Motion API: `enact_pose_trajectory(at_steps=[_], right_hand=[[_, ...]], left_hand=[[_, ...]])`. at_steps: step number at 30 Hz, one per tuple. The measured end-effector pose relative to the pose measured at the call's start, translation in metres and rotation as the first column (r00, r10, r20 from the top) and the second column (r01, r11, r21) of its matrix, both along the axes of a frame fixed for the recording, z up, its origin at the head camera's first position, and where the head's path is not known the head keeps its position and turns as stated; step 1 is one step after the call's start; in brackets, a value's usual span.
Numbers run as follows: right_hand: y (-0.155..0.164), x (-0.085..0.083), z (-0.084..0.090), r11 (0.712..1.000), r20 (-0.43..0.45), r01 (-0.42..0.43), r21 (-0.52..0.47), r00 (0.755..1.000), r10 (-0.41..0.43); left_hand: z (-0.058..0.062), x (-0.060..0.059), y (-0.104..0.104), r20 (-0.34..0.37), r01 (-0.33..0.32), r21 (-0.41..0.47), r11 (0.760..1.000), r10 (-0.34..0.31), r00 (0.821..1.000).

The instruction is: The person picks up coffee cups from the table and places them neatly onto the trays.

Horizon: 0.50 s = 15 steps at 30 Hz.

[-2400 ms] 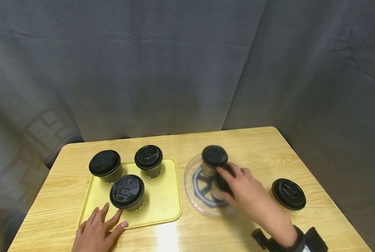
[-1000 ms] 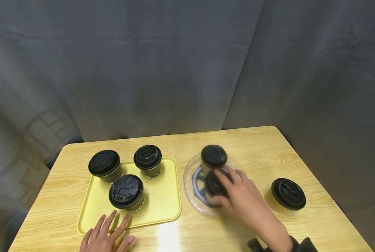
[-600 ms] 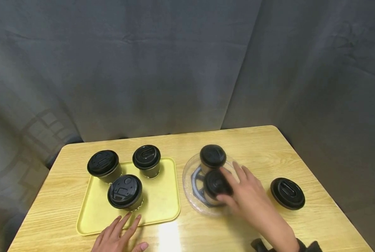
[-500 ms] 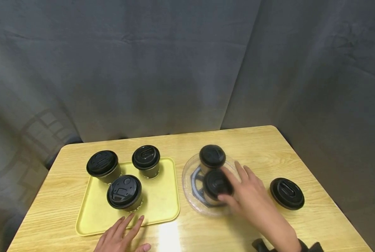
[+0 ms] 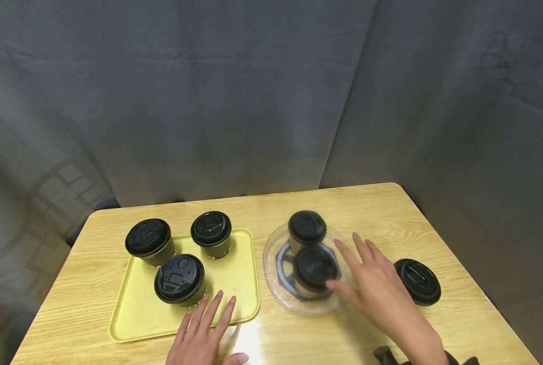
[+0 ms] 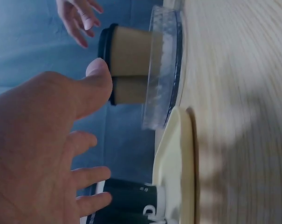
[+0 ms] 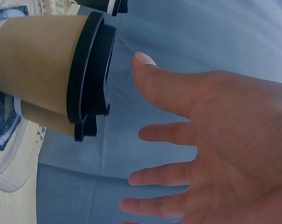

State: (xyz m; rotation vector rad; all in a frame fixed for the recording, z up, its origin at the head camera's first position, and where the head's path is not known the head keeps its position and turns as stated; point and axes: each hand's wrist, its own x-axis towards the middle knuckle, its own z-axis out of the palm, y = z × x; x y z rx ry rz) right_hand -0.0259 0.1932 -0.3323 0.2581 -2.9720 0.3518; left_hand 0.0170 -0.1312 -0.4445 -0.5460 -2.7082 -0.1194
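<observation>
My right hand (image 5: 377,284) is spread open just right of a black-lidded brown paper cup (image 5: 316,267); in the right wrist view a gap separates the thumb from the lid. That cup stands upright in a clear round dish (image 5: 276,299), in front of a second lidded brown cup (image 5: 306,228). My left hand (image 5: 203,329) has its fingers spread and holds nothing. It hovers over the front edge of a yellow tray (image 5: 234,304), fingertips close to a dark cup with a black lid (image 5: 180,279).
Two more dark lidded cups, one at the tray's back left (image 5: 149,238) and one at its back middle (image 5: 211,229), stand upright. Another black-lidded cup (image 5: 418,281) is at the right, partly behind my right hand. Grey curtain (image 5: 234,101) hangs behind the wooden table (image 5: 371,213).
My right hand has let go of the front brown cup in the clear dish and drawn back to the right. My left hand has slid rightward along the tray's front edge.
</observation>
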Motion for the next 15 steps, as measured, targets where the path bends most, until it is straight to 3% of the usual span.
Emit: enact_pose_trajectory(at_steps=[7, 15], right_hand=[[0.011, 0.0, -0.002, 1.0, 0.025, 0.031, -0.004, 0.999, -0.031], [0.033, 0.0, -0.003, 0.997, 0.027, 0.077, -0.02, 0.997, -0.076]], left_hand=[[-0.008, -0.007, 0.013, -0.028, 0.05, -0.047, 0.998, -0.052, 0.998], [-0.006, -0.019, 0.033, 0.126, 0.104, -0.002, 0.995, -0.103, 0.987]])
